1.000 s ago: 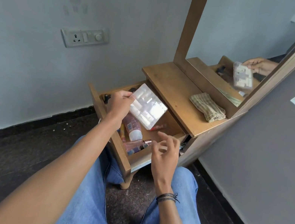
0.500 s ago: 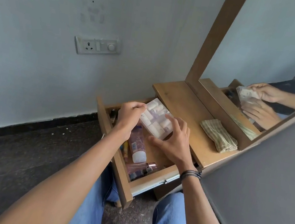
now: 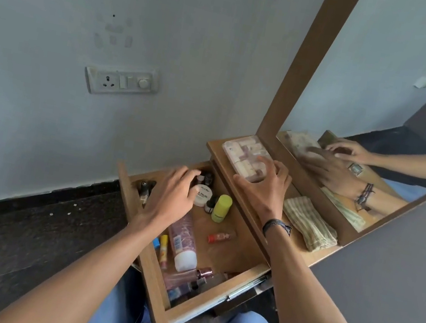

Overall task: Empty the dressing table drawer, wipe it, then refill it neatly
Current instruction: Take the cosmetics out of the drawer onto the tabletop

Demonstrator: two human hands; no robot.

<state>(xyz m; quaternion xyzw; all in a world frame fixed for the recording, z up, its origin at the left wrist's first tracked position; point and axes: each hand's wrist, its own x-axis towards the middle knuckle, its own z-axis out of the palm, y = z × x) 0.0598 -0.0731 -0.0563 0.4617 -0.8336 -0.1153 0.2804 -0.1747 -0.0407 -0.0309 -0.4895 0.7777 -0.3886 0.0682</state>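
The drawer [image 3: 154,279] stands pulled out and is far from empty, so the step in hand is, by my judgement, the emptying. The right hand [image 3: 264,187] has its fingers curled over the near end of the clear box [image 3: 242,151], which lies flat at the back corner of the bench [image 3: 216,146], close to the mirror [image 3: 386,106]. The left hand [image 3: 172,194] reaches to the far end of the drawer, fingers bent over the white pot [image 3: 203,195] and the small dark bottles [image 3: 207,179]. Whether it grasps any of them I cannot tell.

Still inside are a yellow bottle [image 3: 222,208], a small red bottle [image 3: 219,238], a pink tube [image 3: 183,241] and some perfume bottles [image 3: 194,277] in the near corner.

To do this well, leave the box square against the mirror frame so bare wood remains beside it. Lift the upright small bottles one at a time, since they would likely tip against each other. Set like things together on the bench, away from the striped cloth [image 3: 309,224], which must stay free for the wiping. Take the glass bottles out last and lay them well back from the edge.
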